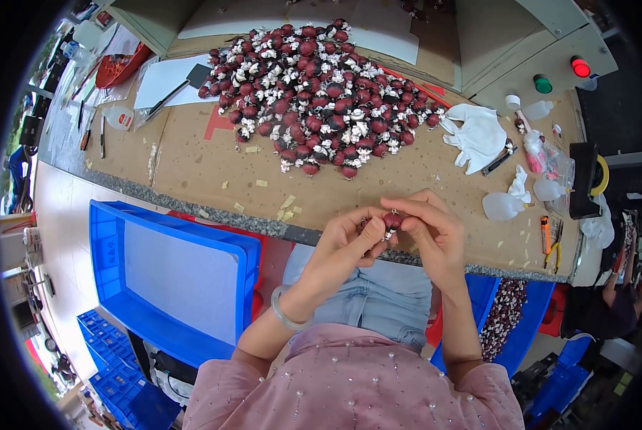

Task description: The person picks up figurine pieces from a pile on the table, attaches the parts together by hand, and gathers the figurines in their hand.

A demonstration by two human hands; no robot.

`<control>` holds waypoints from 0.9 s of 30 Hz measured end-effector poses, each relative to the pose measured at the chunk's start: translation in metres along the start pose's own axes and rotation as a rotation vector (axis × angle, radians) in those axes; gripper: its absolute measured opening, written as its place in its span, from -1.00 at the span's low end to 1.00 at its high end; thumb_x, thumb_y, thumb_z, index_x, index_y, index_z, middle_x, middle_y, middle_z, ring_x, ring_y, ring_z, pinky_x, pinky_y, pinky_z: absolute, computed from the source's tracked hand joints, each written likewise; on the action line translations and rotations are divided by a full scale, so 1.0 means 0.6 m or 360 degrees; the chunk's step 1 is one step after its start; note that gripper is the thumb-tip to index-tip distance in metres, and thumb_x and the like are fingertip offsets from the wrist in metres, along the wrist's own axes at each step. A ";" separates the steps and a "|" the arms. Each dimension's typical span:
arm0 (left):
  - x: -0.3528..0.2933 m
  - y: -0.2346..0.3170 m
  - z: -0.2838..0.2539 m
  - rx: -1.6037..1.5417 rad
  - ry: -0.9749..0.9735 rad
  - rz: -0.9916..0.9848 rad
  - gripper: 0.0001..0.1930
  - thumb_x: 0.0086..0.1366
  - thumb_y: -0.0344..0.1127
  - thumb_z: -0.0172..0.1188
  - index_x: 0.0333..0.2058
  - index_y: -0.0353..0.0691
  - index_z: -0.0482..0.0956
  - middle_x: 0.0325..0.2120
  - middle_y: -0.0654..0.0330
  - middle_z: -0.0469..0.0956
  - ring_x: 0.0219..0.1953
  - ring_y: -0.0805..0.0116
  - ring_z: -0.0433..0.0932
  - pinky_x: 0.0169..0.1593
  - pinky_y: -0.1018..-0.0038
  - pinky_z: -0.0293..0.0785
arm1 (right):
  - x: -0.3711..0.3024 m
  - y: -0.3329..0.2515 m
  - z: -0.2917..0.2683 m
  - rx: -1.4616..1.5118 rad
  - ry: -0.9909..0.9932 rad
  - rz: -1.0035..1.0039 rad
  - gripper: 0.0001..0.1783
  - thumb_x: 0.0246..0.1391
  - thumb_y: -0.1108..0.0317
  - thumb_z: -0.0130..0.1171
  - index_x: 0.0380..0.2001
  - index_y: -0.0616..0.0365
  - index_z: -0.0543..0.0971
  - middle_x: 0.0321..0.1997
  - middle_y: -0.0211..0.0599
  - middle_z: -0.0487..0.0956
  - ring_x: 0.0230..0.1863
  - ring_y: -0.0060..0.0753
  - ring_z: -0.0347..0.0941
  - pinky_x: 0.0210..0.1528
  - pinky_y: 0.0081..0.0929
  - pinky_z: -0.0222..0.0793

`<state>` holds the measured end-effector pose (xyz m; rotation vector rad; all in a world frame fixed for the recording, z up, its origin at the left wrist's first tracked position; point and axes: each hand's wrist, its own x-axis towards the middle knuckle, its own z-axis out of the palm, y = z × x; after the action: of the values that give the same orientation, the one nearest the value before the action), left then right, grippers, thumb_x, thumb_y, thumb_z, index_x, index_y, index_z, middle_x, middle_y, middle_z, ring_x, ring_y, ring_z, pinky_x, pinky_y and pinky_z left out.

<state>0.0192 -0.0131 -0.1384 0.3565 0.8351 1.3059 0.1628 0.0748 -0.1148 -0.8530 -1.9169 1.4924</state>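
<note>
Both hands meet at the table edge [264,223]: the left hand [346,242] and right hand [430,228] each pinch one small dark-red bead ornament [392,220] between fingertips. Farther up the cardboard-covered table lies a big pile of similar ornaments [321,93]. An empty blue crate [113,244] sits left of the lap.

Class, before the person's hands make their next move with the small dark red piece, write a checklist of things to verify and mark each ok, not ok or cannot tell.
1. Small dark red round piece with white trim pinched between both hands: ok.
2. Left hand fingers on the piece: ok.
3. Right hand fingers on the piece: ok.
4. Heap of dark red and white pieces lying apart from the hands on the brown cardboard-covered table: ok.
5. Blue plastic crate at the person's left, open: ok.
6. Whether the held piece is whole: cannot tell.
</note>
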 end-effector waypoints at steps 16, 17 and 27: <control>-0.031 0.018 -0.043 0.0649 0.0307 0.0387 -0.76 0.26 -0.32 0.19 -0.15 -0.31 0.54 -0.46 0.34 0.54 -0.56 0.73 0.26 -0.56 0.72 0.14 | 0.052 -0.006 0.049 -0.0270 -0.0181 0.0034 -0.89 0.04 0.58 0.08 -0.36 0.24 0.57 -0.43 -0.29 0.43 -0.47 -0.45 0.39 -0.43 -0.58 0.28; -0.037 0.027 -0.048 0.0423 0.0336 0.0247 -0.75 0.28 -0.31 0.16 -0.11 -0.30 0.54 -0.45 0.34 0.54 -0.57 0.74 0.24 -0.57 0.74 0.10 | 0.065 -0.005 0.058 -0.0394 0.0000 -0.0155 -0.84 0.01 0.62 0.08 -0.33 0.23 0.58 -0.41 -0.30 0.41 -0.47 -0.43 0.39 -0.42 -0.54 0.31; -0.050 0.034 -0.063 -0.0041 0.0298 0.0289 -0.65 0.40 -0.18 -0.03 0.03 -0.29 0.44 -0.34 0.30 0.47 -0.52 0.69 0.21 -0.58 0.76 0.01 | 0.098 0.052 0.075 -0.0724 0.0227 -0.0553 -0.62 -0.12 0.72 0.12 -0.18 0.14 0.59 -0.31 -0.29 0.33 -0.39 -0.38 0.40 -0.40 -0.45 0.39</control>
<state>-0.0230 -0.0443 -0.1402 0.2976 0.9592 1.5349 0.0957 0.0978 -0.1522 -0.7378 -2.1937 0.7850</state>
